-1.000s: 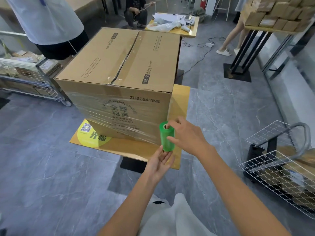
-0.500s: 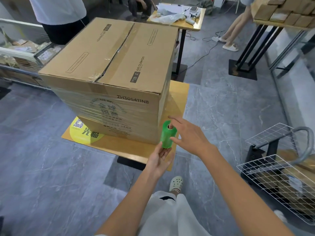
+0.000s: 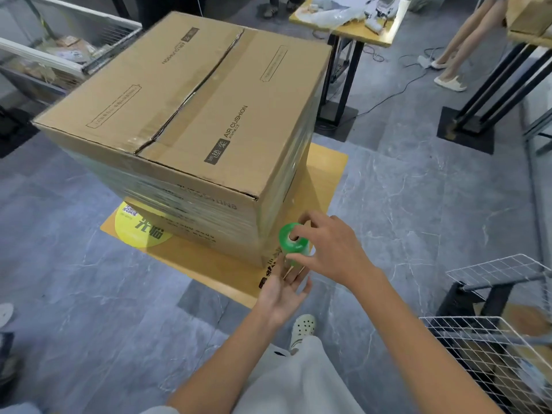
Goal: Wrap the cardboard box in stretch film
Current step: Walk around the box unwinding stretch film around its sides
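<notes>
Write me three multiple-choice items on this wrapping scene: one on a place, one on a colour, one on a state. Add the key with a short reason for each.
1. Where does the cardboard box stand?
A. on the floor
B. on the low yellow table
C. in a wire basket

2. What colour is the film roll?
A. green
B. blue
C. red

3. What is the right hand doing?
A. hanging idle
B. lying flat on the box top
C. pinching the roll

Key:
1 B: the yellow tabletop shows under and around the box.
2 A: the roll by the box's near corner is bright green.
3 C: one finger sits at the roll's core and the thumb presses its side.
</notes>
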